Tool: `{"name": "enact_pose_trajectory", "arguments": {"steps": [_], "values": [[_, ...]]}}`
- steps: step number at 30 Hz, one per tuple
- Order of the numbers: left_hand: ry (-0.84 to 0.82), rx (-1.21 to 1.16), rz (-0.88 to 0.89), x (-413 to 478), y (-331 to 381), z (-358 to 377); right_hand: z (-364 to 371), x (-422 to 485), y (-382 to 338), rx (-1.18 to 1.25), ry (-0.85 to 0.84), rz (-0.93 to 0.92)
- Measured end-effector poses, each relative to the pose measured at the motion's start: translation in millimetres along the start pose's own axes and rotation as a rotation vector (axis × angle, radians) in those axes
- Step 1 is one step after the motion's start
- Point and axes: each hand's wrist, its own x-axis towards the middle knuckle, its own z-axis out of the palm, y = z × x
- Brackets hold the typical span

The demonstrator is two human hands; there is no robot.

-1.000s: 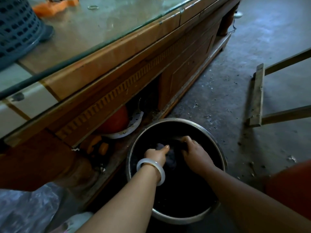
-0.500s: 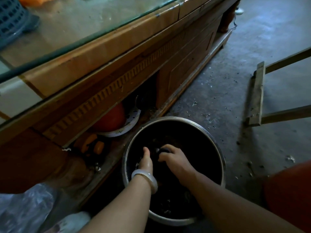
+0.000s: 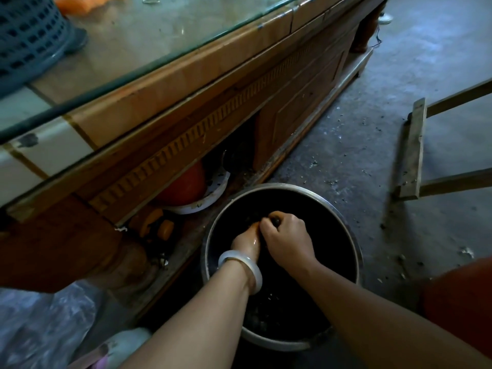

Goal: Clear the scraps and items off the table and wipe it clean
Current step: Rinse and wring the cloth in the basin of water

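While the right hand clenches a dark cloth in the floor basin, the left hand pressed alongside with its grip hidden, a poorly wrung cloth could smear dirty water across the surface.

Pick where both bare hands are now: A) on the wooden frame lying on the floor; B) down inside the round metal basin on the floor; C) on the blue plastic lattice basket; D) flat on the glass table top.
B: the left hand and the right hand, which grips a dark cloth, are both within the rim of the round metal basin on the grey floor.
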Motion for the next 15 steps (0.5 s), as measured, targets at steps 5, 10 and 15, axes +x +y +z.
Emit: {"name": "enact_pose_trajectory", "arguments": {"steps": [5,10,15], "values": [[0.05,-0.028,-0.169,-6.7,9.6,4.2,-9.8,14.4,30.4,-0.269,0.027,0.044],[0.113,0.065,-0.107,8.2,-1.0,-9.5,-10.1,15.1,63.3,-0.393,-0.1,0.084],[0.131,0.04,-0.295,11.0,-17.1,-10.0,9.1,-2.1,69.9,-0.458,-0.33,0.272]]}}
